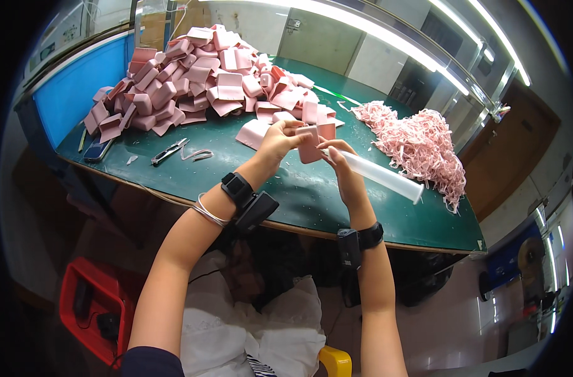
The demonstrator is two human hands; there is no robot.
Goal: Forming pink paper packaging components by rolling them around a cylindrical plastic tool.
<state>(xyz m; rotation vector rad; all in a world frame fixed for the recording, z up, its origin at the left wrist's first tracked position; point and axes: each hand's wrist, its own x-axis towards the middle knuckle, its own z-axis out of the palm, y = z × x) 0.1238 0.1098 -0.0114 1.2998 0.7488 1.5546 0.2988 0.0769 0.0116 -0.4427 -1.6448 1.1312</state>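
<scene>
Over the green table, my left hand (279,144) pinches a small pink case (309,146) between thumb and fingers. My right hand (348,174) is closed on a translucent white plastic syringe barrel (387,178), whose flanged end points away to the right. The syringe's other end lies by the pink case, but the fingers hide its tip, so contact cannot be told. Just left of my left hand, a pink piece with a curved top (253,133) rests on the table. Behind both hands rises a large heap of pink cases (205,72), many with open flaps.
A tangled mound of thin pink strips (418,141) covers the table's right side. Thread snips (168,152) and a phone (98,149) lie front left. A blue panel (79,81) borders the left. Below are a red plastic bin (88,314) and a yellow stool edge (336,361).
</scene>
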